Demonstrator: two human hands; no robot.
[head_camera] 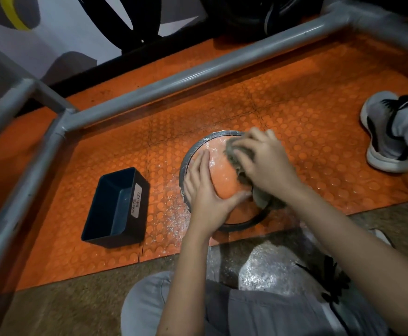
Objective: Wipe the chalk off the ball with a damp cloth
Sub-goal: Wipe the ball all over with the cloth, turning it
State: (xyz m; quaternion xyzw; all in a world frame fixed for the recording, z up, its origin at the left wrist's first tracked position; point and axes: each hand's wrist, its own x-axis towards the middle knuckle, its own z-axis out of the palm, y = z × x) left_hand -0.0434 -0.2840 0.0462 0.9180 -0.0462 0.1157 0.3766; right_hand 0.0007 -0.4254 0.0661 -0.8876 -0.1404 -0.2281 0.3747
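Ball (222, 173), orange and still dusted with white specks toward its far side, sits in a grey ring stand (241, 224) on the orange studded mat (295, 100), just right of frame centre. Going from large things down: a grey pipe frame (164, 76) crosses the mat from nine o'clock up to one o'clock of the ball, and a dark tub labelled as a waste basket (115, 207) stands well apart at nine o'clock. A shoe (387, 132) rests near three o'clock. The left hand (205, 190) cups the ball's near-left side, fingers spread and curled against it, thumb under the front. The right hand (263, 163) is closed over a bunched grey cloth (234, 151), pressing it onto the ball's top right; a tail of cloth hangs toward five o'clock. Loose chalk (178, 219) lies scattered on the mat at seven o'clock. The risks, as I judge them: hard rubbing could roll the ball out of the ring if the bracing hand slackens, the hanging tail could drag through spilled powder and smear it back on, and a loaded cloth may only spread the specks rather than lift them.
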